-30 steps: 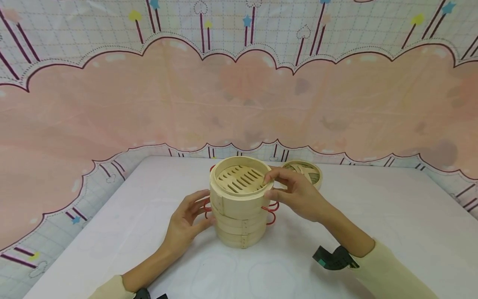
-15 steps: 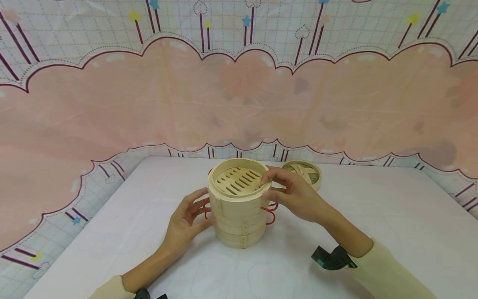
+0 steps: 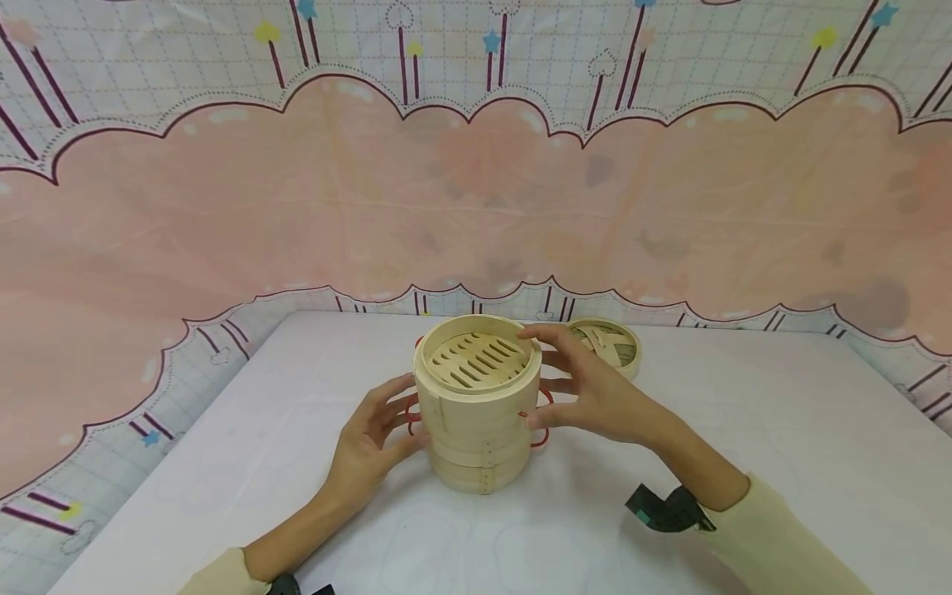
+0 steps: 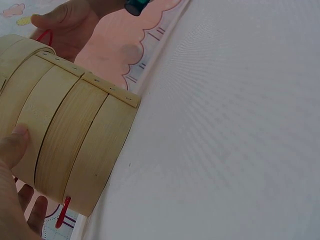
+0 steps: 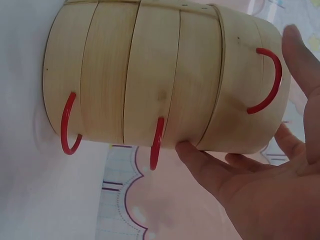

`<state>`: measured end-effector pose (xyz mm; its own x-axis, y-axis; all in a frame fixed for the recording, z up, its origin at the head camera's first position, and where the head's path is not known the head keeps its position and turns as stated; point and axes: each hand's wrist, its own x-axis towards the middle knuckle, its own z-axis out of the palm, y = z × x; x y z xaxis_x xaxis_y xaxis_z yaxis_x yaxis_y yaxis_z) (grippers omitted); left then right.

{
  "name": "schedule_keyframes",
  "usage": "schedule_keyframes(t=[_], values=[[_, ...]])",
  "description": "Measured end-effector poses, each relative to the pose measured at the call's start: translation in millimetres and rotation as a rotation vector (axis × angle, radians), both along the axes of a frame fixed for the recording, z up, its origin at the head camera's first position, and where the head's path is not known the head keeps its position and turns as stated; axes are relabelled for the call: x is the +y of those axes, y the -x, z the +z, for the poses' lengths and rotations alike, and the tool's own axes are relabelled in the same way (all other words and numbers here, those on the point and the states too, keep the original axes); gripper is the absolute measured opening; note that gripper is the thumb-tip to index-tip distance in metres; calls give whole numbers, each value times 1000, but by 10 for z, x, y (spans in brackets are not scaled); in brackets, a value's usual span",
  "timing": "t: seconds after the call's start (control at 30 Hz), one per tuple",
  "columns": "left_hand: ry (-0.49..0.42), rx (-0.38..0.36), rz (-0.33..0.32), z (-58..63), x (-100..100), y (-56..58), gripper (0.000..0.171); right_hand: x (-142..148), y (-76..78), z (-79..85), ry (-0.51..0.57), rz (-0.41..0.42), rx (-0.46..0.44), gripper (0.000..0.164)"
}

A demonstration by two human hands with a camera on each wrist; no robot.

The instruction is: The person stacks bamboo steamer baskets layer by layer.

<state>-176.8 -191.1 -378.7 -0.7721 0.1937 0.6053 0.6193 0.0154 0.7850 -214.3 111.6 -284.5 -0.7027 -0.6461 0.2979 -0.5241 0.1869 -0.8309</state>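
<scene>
A stacked bamboo steamer point(image 3: 476, 438) stands upright on the white table, with red loop handles on its sides. Its top tier shows a slotted bottom point(image 3: 479, 359). My left hand point(image 3: 364, 442) holds the stack from the left; in the left wrist view the thumb point(image 4: 19, 142) presses the wall and the other fingers reach round behind. On the right, my right hand point(image 3: 602, 397) is spread beside the upper tiers, index fingertip at the rim. In the right wrist view one fingertip touches the wall, and the thumb point(image 5: 295, 47) stands off near the top tier's red handle point(image 5: 275, 82).
A round woven bamboo lid point(image 3: 613, 343) lies behind the right hand, partly hidden by it. The white table point(image 3: 781, 430) runs back to a patterned curtain point(image 3: 461, 207). Dark straps point(image 3: 669, 508) sit at the wrists, by the pale sleeves.
The top tier has shifted slightly left and settled onto the stack. My right hand has let go of its rim, with the thumb lower and the fingers spread. The left hand stays put.
</scene>
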Motion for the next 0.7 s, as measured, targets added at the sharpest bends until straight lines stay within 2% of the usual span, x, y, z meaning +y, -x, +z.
schedule_keyframes(t=[0.13, 0.43, 0.7], values=[[3, 5, 6, 8, 4, 0, 73, 7, 4, 3, -19, 14, 16, 91], [3, 0, 9, 17, 3, 10, 73, 17, 29, 21, -6, 26, 5, 91], [-9, -2, 5, 33, 16, 8, 73, 28, 38, 38, -27, 2, -6, 91]])
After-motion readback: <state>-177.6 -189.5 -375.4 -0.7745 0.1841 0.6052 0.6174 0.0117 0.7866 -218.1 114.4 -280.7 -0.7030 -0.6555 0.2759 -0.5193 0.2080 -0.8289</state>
